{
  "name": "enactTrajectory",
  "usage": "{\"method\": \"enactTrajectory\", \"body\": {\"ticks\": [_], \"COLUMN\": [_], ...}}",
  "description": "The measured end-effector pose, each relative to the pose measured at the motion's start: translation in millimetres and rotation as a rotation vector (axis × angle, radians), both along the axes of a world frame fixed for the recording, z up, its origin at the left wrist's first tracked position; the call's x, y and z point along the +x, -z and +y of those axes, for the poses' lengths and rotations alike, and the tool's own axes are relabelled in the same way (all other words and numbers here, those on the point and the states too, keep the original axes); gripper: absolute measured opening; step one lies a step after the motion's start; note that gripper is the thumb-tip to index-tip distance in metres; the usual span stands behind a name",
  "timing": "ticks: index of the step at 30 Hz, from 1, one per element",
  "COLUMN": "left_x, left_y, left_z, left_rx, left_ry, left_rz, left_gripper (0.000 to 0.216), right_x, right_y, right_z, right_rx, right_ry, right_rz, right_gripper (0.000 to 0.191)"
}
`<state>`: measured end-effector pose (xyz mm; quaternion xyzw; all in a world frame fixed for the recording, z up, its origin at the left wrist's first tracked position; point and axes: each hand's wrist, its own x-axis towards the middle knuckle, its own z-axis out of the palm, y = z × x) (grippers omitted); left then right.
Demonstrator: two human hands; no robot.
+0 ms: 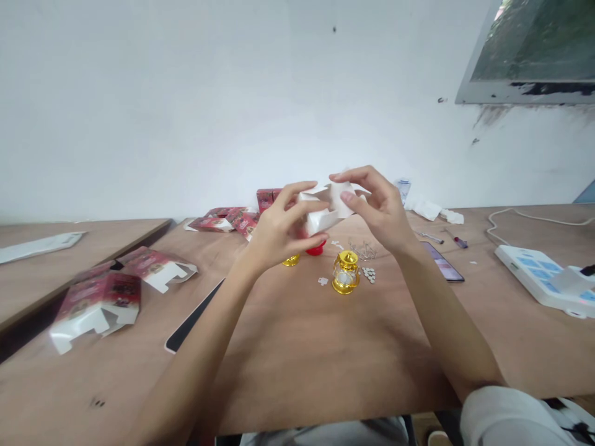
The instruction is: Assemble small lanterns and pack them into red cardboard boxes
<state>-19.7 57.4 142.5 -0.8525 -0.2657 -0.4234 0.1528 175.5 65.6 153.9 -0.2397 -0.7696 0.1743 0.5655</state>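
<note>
Both my hands hold a small white cardboard box (pixel 325 210) up above the table. My left hand (pixel 281 226) grips its left side and underside, thumb below. My right hand (pixel 374 207) pinches its open top flaps from the right. Under the box, on the wooden table (pixel 297 347), stands a small gold toy lantern (pixel 345 272). Left of it lie a gold part (pixel 291 260) and a red part (pixel 316 249), partly hidden by my left hand. Small white button-like bits (pixel 369 274) lie beside the lantern.
Red and white folded boxes (pixel 100 300) lie at the left, more (pixel 227 221) near the wall. A phone (pixel 444 263), a screwdriver (pixel 455 240) and a white power strip (pixel 542 275) with its cord sit at the right. A dark flat strip (pixel 193 319) lies by my left forearm.
</note>
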Motion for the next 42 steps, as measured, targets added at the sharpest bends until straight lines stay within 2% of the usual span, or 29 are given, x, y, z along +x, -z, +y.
{"method": "enactTrajectory", "body": {"ticks": [3,7,12,15,18,20,22,25,28,32,35,39,42], "left_x": [12,29,31,29,27,27,26,25,22,16,12,6,2], "left_y": [3.4,14.2,20.0,17.5,14.0,13.0,13.7,15.6,15.5,12.3,9.9,7.7,5.4], "left_z": [-7,-11,-10,-10,-10,-9,-7,-6,-6,-4,0,5,4], "left_rx": [-0.083,-0.154,-0.167,-0.165,-0.233,-0.243,-0.185,-0.015,0.177,0.356,0.378,0.313,0.282], "left_ry": [-0.024,0.017,0.003,-0.001,0.018,0.028,0.031,0.019,-0.039,-0.074,-0.035,0.033,0.057], "left_rz": [-0.198,-0.394,-0.427,-0.489,-0.609,-0.656,-0.673,-0.631,-0.506,-0.285,-0.162,-0.116,-0.069], "left_gripper": [0.032,0.042,0.047,0.043,0.020,0.010,0.009,0.015,0.023,0.027,0.040,0.069,0.067], "right_x": [-2,-4,-5,-4,-4,-4,-4,-6,-8,-10,-10,-7,-4], "right_y": [0.4,3.4,4.2,4.2,4.4,4.0,3.1,1.6,1.1,1.7,3.0,4.8,4.2], "right_z": [-1,2,-1,-3,-3,-3,-5,-9,-11,-11,-7,1,3], "right_rx": [-0.079,-0.158,-0.145,-0.137,-0.140,-0.127,-0.117,-0.121,-0.147,-0.115,-0.068,-0.046,-0.051], "right_ry": [-0.054,-0.093,-0.075,-0.094,-0.151,-0.179,-0.213,-0.299,-0.361,-0.323,-0.268,-0.196,-0.137], "right_rz": [0.027,0.041,0.035,0.003,-0.028,-0.034,-0.026,-0.043,-0.067,0.010,0.073,0.160,0.185], "right_gripper": [0.035,0.051,0.064,0.066,0.065,0.060,0.051,0.039,0.036,0.037,0.033,0.022,0.023]}}
